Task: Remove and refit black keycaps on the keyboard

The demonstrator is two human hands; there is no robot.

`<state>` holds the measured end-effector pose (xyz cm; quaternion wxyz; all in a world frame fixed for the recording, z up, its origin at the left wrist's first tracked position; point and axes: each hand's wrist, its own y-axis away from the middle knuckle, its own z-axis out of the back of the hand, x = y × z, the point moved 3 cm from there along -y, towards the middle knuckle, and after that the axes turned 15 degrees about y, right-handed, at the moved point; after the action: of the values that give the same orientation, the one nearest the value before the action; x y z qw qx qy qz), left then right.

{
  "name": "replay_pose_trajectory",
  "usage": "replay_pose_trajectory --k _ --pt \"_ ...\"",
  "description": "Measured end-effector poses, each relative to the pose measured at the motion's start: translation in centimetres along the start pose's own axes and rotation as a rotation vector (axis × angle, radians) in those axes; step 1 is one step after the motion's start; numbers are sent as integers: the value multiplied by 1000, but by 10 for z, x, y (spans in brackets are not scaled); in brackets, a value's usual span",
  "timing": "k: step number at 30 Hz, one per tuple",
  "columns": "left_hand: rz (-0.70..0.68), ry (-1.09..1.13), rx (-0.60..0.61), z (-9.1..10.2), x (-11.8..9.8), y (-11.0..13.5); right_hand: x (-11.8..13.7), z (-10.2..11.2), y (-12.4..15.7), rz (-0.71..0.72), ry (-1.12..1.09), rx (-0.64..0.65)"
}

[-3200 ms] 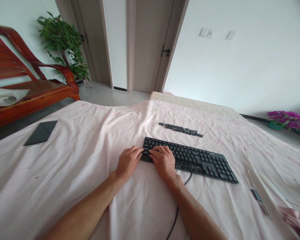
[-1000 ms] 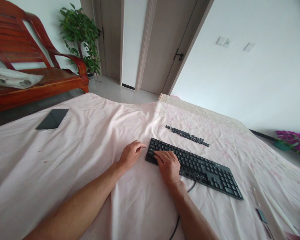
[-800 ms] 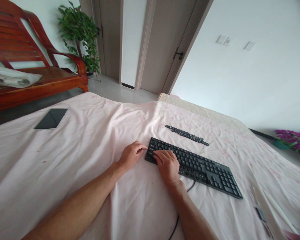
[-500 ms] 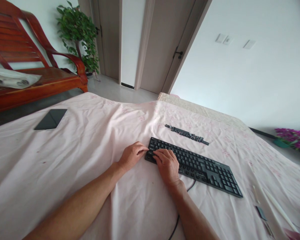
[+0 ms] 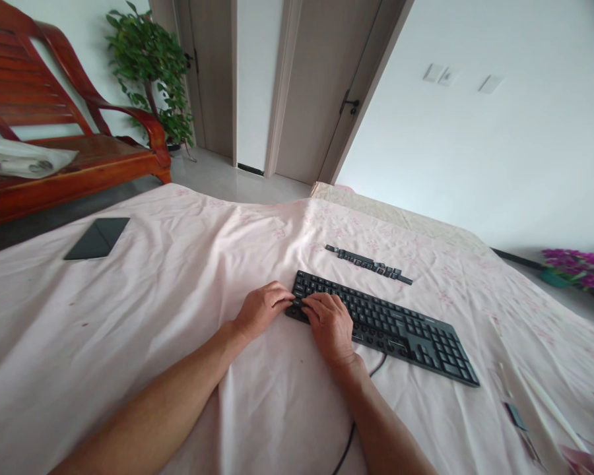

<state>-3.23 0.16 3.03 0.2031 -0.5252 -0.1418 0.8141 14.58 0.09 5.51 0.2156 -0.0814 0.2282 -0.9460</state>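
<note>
A black keyboard (image 5: 410, 336) lies slantwise on the pink cloth, with some key positions bare along its near rows. At its left end, my left hand (image 5: 266, 305) is closed, thumb and fingertips against the edge of a keycap (image 5: 297, 303). My right hand (image 5: 330, 323) rests over the left part of the keyboard. Its fingers are bent and pressed together, with the tips at the other side of that keycap. Behind the keyboard, loose black keycaps (image 5: 369, 264) lie in a row.
A dark tablet (image 5: 98, 238) lies on the cloth (image 5: 178, 297) at the left. The keyboard cable (image 5: 349, 445) runs toward me under my right forearm. Slim tools (image 5: 515, 415) lie at the right. A wooden bench (image 5: 79, 165) stands beyond the cloth.
Both hands stay at the same keycap at the keyboard's left end, with hardly any finger movement. The whole view has shifted slightly.
</note>
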Motion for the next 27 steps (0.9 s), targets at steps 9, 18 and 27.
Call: replay_pose_trajectory --k 9,18,27 --pt "12 -18 2 -2 -1 -3 -1 0 -2 26 12 31" --pt "7 -70 12 -2 -3 -2 1 1 0 24 7 31" --pt "-3 -87 20 -1 -8 -3 0 1 0 10 -10 29"
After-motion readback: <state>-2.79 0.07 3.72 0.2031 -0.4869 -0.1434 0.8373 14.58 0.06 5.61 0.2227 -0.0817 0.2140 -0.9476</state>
